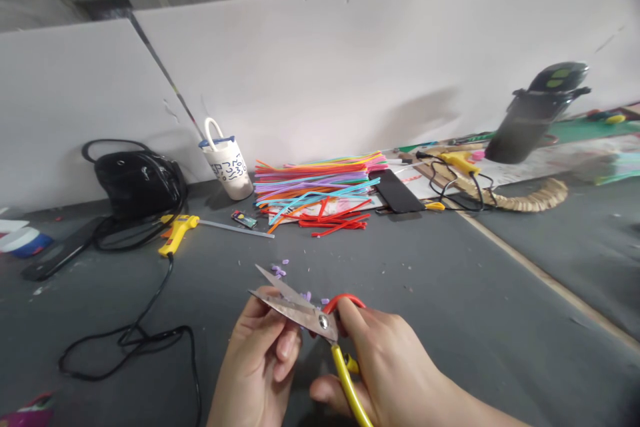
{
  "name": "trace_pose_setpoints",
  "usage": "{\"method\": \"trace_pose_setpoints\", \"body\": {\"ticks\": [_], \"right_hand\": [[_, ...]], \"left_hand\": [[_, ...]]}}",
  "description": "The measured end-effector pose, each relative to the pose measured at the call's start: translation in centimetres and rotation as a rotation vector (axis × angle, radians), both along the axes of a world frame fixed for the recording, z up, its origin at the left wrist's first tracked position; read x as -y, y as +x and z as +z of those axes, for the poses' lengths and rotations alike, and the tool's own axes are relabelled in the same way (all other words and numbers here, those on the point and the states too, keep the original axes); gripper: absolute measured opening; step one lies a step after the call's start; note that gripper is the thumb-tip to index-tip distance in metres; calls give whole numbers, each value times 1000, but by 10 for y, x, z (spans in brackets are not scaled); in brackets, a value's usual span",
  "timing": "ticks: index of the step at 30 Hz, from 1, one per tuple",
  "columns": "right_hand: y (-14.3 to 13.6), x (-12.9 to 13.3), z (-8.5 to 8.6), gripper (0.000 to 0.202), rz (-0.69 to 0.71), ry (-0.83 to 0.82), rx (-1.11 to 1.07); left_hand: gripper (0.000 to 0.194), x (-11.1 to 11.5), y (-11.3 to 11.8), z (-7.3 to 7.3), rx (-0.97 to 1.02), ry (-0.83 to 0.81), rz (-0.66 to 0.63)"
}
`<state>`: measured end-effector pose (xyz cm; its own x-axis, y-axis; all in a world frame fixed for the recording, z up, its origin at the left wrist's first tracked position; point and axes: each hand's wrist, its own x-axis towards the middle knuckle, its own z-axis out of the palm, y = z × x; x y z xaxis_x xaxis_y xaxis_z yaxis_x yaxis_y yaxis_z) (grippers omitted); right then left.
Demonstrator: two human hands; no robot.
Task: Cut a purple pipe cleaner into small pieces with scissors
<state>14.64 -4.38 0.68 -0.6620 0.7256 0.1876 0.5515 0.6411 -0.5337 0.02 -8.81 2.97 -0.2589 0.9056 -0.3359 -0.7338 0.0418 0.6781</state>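
Observation:
My right hand grips a pair of scissors with one red and one yellow handle. The blades are spread apart and point up and to the left. Just under the lower blade, my left hand has its fingers curled and pinched together; whatever they hold is hidden by the blade and fingers. Small purple cut pieces lie on the dark table beyond the blades, and a few more show behind the scissors.
Colourful pipe cleaners lie stacked at the back, with red ones in front. A phone, yellow glue gun, white cup, black bag and dark bottle stand around. A black cord loops at left.

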Motion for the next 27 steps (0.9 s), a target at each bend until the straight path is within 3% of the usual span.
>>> {"method": "trace_pose_setpoints", "body": {"ticks": [27], "right_hand": [[-2, 2, 1, 43, -2, -33, 90]], "left_hand": [[23, -1, 1, 3, -77, -3, -35]]}}
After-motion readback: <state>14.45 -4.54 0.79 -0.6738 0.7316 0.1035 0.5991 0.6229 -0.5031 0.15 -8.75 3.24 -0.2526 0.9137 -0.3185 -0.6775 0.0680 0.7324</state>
